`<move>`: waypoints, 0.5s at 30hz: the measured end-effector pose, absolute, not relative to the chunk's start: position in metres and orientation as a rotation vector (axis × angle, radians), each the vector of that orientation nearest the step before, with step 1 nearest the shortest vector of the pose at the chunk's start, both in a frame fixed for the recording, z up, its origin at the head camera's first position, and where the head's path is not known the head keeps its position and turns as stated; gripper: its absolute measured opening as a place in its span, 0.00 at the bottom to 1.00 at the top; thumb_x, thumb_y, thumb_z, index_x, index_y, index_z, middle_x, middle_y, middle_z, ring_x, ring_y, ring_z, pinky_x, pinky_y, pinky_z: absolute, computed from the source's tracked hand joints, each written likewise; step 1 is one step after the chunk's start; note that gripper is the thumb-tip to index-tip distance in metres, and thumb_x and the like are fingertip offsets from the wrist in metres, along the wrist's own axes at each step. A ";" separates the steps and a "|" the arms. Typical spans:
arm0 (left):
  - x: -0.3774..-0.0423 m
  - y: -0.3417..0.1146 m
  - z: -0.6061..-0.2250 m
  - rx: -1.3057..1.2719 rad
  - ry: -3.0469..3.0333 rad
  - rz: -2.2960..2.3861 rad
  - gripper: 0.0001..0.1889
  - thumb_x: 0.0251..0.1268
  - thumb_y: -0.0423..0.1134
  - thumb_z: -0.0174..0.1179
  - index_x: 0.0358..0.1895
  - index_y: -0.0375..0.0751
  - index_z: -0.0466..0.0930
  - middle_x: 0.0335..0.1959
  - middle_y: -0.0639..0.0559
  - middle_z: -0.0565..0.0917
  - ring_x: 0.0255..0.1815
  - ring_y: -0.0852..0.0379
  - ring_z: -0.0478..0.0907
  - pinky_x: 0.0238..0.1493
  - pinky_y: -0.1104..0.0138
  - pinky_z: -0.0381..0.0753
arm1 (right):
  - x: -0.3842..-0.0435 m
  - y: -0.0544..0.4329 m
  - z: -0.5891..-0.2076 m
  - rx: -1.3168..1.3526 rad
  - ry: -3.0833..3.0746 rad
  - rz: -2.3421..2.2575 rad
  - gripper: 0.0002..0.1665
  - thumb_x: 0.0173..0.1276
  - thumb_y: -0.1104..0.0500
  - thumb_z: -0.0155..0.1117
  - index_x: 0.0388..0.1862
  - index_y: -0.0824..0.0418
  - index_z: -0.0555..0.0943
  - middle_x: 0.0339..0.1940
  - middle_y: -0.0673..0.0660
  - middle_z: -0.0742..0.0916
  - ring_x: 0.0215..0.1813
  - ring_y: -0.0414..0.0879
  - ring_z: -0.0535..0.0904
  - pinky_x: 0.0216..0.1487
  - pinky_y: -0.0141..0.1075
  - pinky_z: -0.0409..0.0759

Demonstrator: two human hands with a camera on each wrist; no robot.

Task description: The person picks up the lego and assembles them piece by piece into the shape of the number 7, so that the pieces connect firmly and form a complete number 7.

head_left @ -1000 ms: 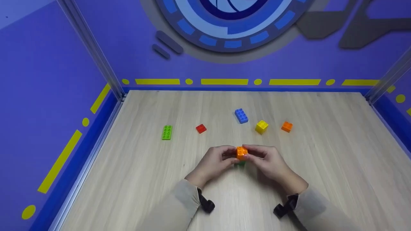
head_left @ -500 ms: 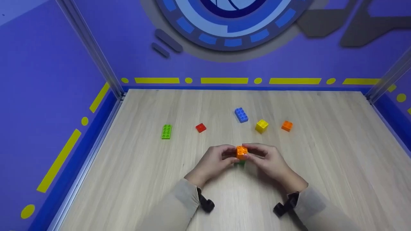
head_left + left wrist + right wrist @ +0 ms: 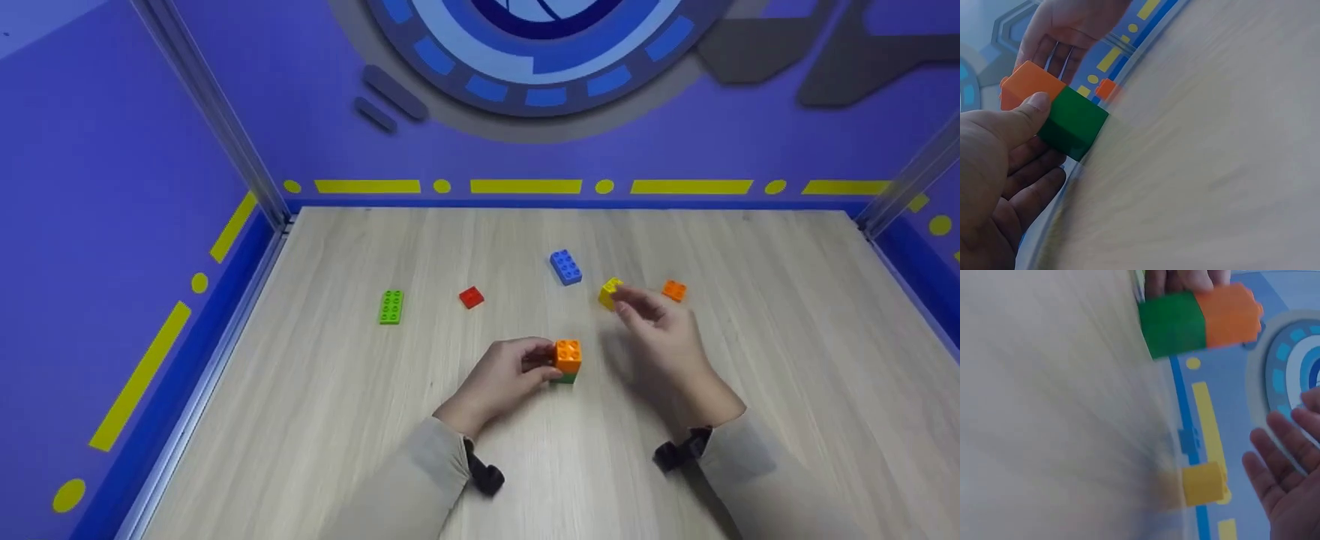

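My left hand [image 3: 501, 381] pinches a stack of two toy building bricks standing on the table, an orange brick [image 3: 568, 355] on top of a green brick [image 3: 1075, 122]. In the left wrist view the thumb lies across the orange brick near the seam. My right hand [image 3: 670, 339] is off the stack, over the table to its right and farther back. Its fingers are loosely bent and hold nothing. They overlap a yellow brick [image 3: 609, 292] in the head view, while the right wrist view shows a gap between the fingers and that yellow brick [image 3: 1204, 484].
Behind the hands on the wooden table [image 3: 322, 397] lie a blue brick [image 3: 565, 268], a flat red brick [image 3: 472, 298] and a second orange brick [image 3: 674, 290]. A long light-green brick [image 3: 391, 307] lies to the left. Blue panels [image 3: 480, 161] border the table.
My right hand has let go of the stack and moved right and away from me, toward the yellow brick. The left hand keeps its hold, and the stack stays in place.
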State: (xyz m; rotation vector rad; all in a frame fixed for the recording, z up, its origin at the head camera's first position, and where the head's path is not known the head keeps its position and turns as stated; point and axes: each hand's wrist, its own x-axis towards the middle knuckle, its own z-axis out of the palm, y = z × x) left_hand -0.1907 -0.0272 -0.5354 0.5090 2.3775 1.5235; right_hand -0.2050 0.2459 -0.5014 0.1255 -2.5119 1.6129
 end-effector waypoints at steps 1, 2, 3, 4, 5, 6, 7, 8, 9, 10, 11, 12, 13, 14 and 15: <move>-0.191 -0.027 -0.535 0.509 2.379 1.520 0.20 0.79 0.45 0.74 0.69 0.50 0.88 0.67 0.55 0.92 0.65 0.61 0.90 0.72 0.66 0.88 | -0.210 0.248 -0.499 0.097 -2.523 1.573 0.22 0.89 0.55 0.65 0.75 0.62 0.84 0.70 0.60 0.91 0.64 0.39 0.84 0.61 0.15 0.78; -0.191 -0.027 -0.535 0.511 2.379 1.519 0.20 0.79 0.45 0.74 0.69 0.50 0.88 0.67 0.55 0.92 0.65 0.61 0.90 0.72 0.66 0.88 | -0.215 0.249 -0.496 0.069 -2.531 1.542 0.23 0.89 0.56 0.65 0.76 0.62 0.84 0.70 0.60 0.91 0.65 0.41 0.84 0.60 0.14 0.78; -0.191 -0.027 -0.535 0.513 2.382 1.517 0.21 0.79 0.45 0.74 0.69 0.50 0.88 0.67 0.55 0.92 0.65 0.61 0.90 0.72 0.66 0.88 | -0.220 0.250 -0.495 0.042 -2.528 1.527 0.24 0.88 0.56 0.65 0.77 0.62 0.83 0.71 0.61 0.90 0.65 0.44 0.84 0.59 0.14 0.78; -0.191 -0.027 -0.535 0.513 2.382 1.520 0.20 0.78 0.45 0.75 0.69 0.50 0.89 0.66 0.55 0.92 0.65 0.61 0.90 0.72 0.66 0.88 | -0.224 0.251 -0.494 0.015 -2.523 1.523 0.25 0.88 0.57 0.65 0.78 0.62 0.82 0.71 0.61 0.90 0.66 0.46 0.84 0.59 0.13 0.78; -0.191 -0.027 -0.535 0.513 2.380 1.522 0.20 0.78 0.45 0.75 0.69 0.50 0.89 0.66 0.55 0.92 0.65 0.61 0.90 0.72 0.66 0.88 | -0.228 0.251 -0.494 -0.014 -2.513 1.528 0.25 0.88 0.57 0.65 0.78 0.62 0.82 0.71 0.61 0.90 0.67 0.48 0.84 0.60 0.13 0.77; -0.190 -0.027 -0.536 0.513 2.381 1.521 0.20 0.78 0.45 0.75 0.69 0.50 0.89 0.66 0.55 0.92 0.65 0.61 0.90 0.72 0.66 0.88 | -0.231 0.251 -0.494 -0.043 -2.499 1.541 0.26 0.87 0.57 0.65 0.78 0.62 0.81 0.71 0.61 0.90 0.68 0.50 0.84 0.60 0.14 0.78; -0.190 -0.026 -0.536 0.513 2.378 1.522 0.20 0.78 0.45 0.75 0.68 0.51 0.89 0.66 0.56 0.92 0.64 0.62 0.90 0.72 0.66 0.88 | -0.234 0.251 -0.494 -0.070 -2.486 1.555 0.26 0.88 0.56 0.65 0.79 0.62 0.81 0.72 0.60 0.90 0.69 0.50 0.85 0.61 0.14 0.78; -0.190 -0.026 -0.536 0.513 2.375 1.522 0.20 0.78 0.45 0.75 0.68 0.51 0.89 0.66 0.56 0.92 0.64 0.62 0.90 0.72 0.66 0.88 | -0.235 0.251 -0.496 -0.094 -2.476 1.566 0.26 0.88 0.56 0.65 0.79 0.61 0.81 0.72 0.59 0.90 0.69 0.50 0.85 0.61 0.15 0.78; -0.190 -0.025 -0.537 0.515 2.374 1.523 0.20 0.78 0.45 0.75 0.68 0.52 0.89 0.66 0.56 0.92 0.64 0.63 0.90 0.72 0.67 0.87 | -0.237 0.251 -0.497 -0.119 -2.471 1.578 0.26 0.88 0.55 0.65 0.80 0.60 0.81 0.73 0.58 0.90 0.70 0.50 0.84 0.62 0.16 0.78; -0.190 -0.025 -0.537 0.517 2.373 1.525 0.19 0.78 0.45 0.75 0.68 0.52 0.90 0.66 0.56 0.92 0.64 0.63 0.90 0.72 0.67 0.87 | -0.237 0.250 -0.499 -0.137 -2.464 1.587 0.27 0.88 0.55 0.65 0.80 0.59 0.81 0.73 0.57 0.89 0.70 0.49 0.84 0.63 0.17 0.79; -0.190 -0.024 -0.537 0.521 2.373 1.526 0.19 0.78 0.45 0.75 0.68 0.52 0.90 0.66 0.56 0.92 0.64 0.63 0.90 0.72 0.67 0.87 | -0.238 0.250 -0.501 -0.150 -2.456 1.599 0.27 0.88 0.55 0.64 0.80 0.59 0.80 0.73 0.57 0.89 0.70 0.49 0.84 0.65 0.18 0.79; -0.190 -0.024 -0.537 0.525 2.376 1.525 0.19 0.78 0.45 0.75 0.68 0.52 0.90 0.66 0.56 0.92 0.64 0.63 0.90 0.71 0.68 0.87 | -0.238 0.249 -0.502 -0.161 -2.453 1.608 0.27 0.88 0.55 0.64 0.81 0.58 0.80 0.74 0.56 0.89 0.70 0.48 0.83 0.66 0.19 0.80; -0.190 -0.025 -0.537 0.530 2.379 1.526 0.19 0.78 0.44 0.75 0.67 0.52 0.90 0.66 0.56 0.92 0.64 0.63 0.90 0.71 0.68 0.87 | -0.239 0.248 -0.504 -0.162 -2.456 1.609 0.27 0.88 0.55 0.64 0.81 0.57 0.80 0.74 0.55 0.89 0.70 0.47 0.83 0.67 0.20 0.80; -0.191 -0.025 -0.536 0.534 2.385 1.524 0.19 0.78 0.44 0.75 0.67 0.51 0.90 0.66 0.56 0.92 0.64 0.63 0.90 0.71 0.68 0.87 | -0.240 0.247 -0.506 -0.161 -2.461 1.612 0.27 0.88 0.55 0.64 0.81 0.57 0.80 0.74 0.55 0.88 0.71 0.47 0.83 0.68 0.21 0.80; -0.191 -0.026 -0.536 0.539 2.391 1.523 0.19 0.78 0.44 0.75 0.67 0.51 0.90 0.66 0.55 0.93 0.64 0.63 0.90 0.71 0.69 0.87 | -0.241 0.247 -0.507 -0.157 -2.466 1.610 0.27 0.88 0.55 0.64 0.82 0.56 0.79 0.74 0.55 0.88 0.71 0.47 0.83 0.67 0.20 0.80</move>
